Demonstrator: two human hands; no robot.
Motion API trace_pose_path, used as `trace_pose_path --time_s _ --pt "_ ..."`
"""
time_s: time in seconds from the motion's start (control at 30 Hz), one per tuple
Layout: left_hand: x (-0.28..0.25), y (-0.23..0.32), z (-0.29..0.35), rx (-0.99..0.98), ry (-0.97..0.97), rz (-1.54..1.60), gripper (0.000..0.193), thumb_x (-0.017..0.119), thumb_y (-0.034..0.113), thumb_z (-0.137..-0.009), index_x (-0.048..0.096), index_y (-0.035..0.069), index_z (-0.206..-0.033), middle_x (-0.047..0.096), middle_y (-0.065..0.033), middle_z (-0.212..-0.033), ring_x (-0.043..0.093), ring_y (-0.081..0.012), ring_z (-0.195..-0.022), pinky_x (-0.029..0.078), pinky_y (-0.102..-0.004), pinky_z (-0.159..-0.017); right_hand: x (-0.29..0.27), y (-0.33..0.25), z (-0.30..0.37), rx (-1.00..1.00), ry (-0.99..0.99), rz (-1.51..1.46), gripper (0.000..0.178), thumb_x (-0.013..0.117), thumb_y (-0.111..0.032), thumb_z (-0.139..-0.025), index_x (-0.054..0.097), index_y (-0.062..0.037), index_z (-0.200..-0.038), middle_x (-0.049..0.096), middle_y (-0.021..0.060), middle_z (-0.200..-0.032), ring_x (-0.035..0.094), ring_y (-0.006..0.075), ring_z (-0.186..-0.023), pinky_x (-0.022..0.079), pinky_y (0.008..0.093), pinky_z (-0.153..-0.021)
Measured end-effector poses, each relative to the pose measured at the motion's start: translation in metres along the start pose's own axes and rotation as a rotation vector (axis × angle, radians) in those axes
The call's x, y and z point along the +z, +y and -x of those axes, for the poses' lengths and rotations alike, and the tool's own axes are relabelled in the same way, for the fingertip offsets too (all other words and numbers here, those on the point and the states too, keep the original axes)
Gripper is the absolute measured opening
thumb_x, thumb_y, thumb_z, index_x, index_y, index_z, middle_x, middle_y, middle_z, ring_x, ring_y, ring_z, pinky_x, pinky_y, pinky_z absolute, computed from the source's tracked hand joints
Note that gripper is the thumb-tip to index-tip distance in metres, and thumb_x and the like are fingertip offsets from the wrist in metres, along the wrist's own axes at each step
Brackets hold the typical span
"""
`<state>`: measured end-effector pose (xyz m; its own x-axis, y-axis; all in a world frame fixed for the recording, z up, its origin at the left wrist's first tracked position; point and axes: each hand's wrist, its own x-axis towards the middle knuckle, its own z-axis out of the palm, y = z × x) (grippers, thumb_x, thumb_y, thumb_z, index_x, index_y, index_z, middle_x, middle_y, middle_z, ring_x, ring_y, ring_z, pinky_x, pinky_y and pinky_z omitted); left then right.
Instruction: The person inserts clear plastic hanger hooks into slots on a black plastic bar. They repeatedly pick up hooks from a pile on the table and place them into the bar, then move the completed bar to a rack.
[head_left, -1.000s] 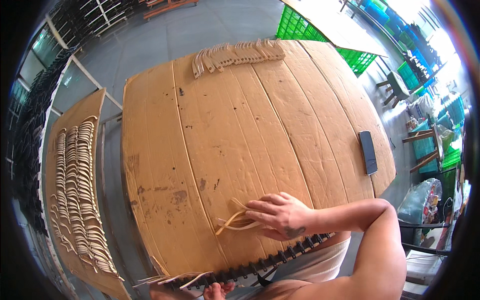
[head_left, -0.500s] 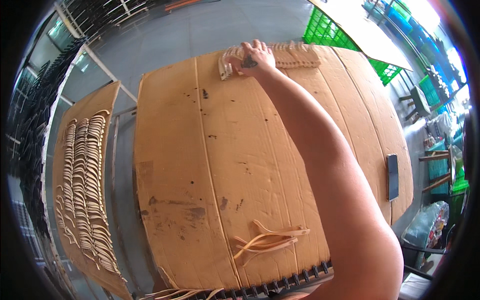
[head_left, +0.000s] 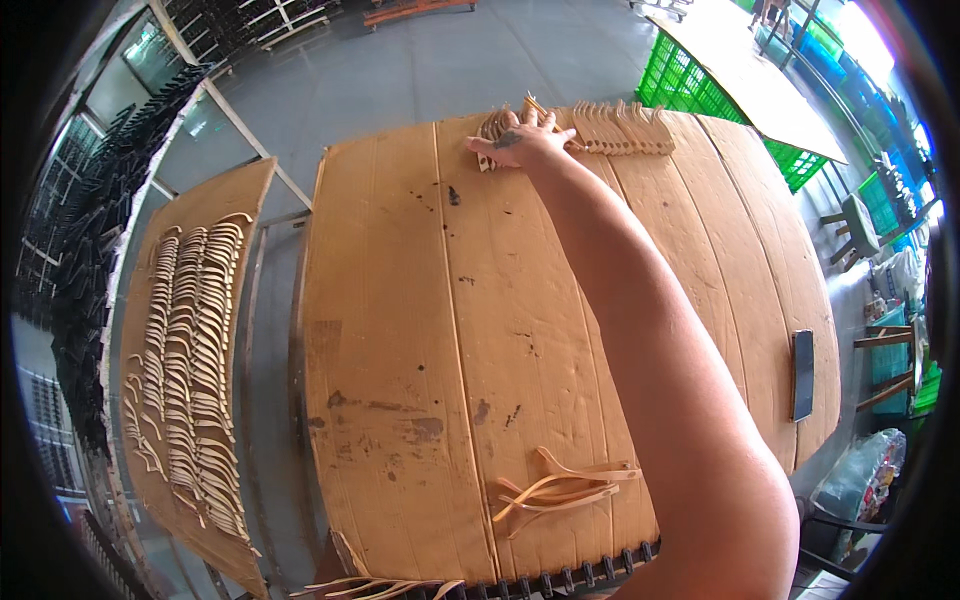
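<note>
At the far edge of a cardboard-covered table (head_left: 400, 280), my right hand (head_left: 522, 145) lies over the left part of a row of thin, curved tan strips (head_left: 622, 130). Its fingers are spread across the strips, palm down. One or two strips stick up by the fingertips, and I cannot make out any grip on them. The strips under the palm are hidden. A small loose bunch of similar strips (head_left: 560, 488) lies near the table's front. My left hand is out of view.
To the left, a narrower cardboard sheet (head_left: 262, 190) carries long columns of curved strips (head_left: 180, 350). A dark phone (head_left: 803, 375) lies at the table's right side. Black clips (head_left: 565, 580) line the front edge. Green crates (head_left: 690, 75) and a stool (head_left: 855, 228) stand beyond.
The whole view has shifted, so the table sits lower and further right. My right hand has moved slightly left along the row, and a strip now sticks up by its fingertips.
</note>
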<state>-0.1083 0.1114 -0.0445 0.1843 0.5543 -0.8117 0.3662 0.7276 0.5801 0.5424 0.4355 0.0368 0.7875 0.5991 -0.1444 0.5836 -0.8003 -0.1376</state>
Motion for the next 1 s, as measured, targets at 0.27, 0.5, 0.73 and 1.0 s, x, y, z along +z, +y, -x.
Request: trace_pose_path --time_s 0.27,0.5,0.73,1.0 --pt "-0.007 -0.001 -0.003 0.014 -0.024 -0.022 0.029 0.057 0.028 -0.094 0.065 0.001 -0.089 0.066 -0.0062 -0.082 0.062 -0.0157 -0.074 0.051 -0.0307 -0.069 0.010 0.038 0.010 -0.090 0.090 0.026 0.076 0.032 -0.067 -0.089 0.017 -0.0237 -0.150 0.008 0.0085 -0.157 0.006 0.0338 -0.144 0.015 0.0627 -0.109" --pt "-0.016 -0.030 0.003 0.070 -0.026 0.001 0.030 0.057 0.028 -0.094 0.066 0.001 -0.090 0.067 -0.0059 -0.082 0.061 -0.0145 -0.074 0.050 -0.0293 -0.069 0.040 0.080 0.171 -0.462 0.220 0.040 0.066 0.043 -0.053 -0.090 0.033 -0.0131 -0.142 0.027 0.0145 -0.149 0.025 0.0368 -0.137 0.025 0.0587 -0.103" --pt "-0.040 -0.068 -0.018 0.152 0.102 -0.220 0.027 0.058 0.030 -0.094 0.064 0.008 -0.079 0.059 0.0014 -0.069 0.053 -0.0095 -0.064 0.042 -0.0255 -0.057 0.030 0.146 0.364 -0.634 0.072 0.005 0.068 0.052 -0.051 -0.086 0.039 -0.0105 -0.139 0.032 0.0190 -0.147 0.027 0.0402 -0.136 0.022 0.0617 -0.104" --pt "-0.018 -0.011 0.005 0.069 0.055 -0.156 0.026 0.059 0.031 -0.092 0.059 0.009 -0.079 0.058 0.0008 -0.075 0.052 -0.0105 -0.068 0.043 -0.0271 -0.061 -0.028 0.168 0.304 -0.733 0.224 -0.414 0.035 0.058 -0.042 -0.088 0.063 -0.0074 -0.085 0.060 0.0152 -0.082 0.057 0.0320 -0.085 0.041 0.0505 -0.076"
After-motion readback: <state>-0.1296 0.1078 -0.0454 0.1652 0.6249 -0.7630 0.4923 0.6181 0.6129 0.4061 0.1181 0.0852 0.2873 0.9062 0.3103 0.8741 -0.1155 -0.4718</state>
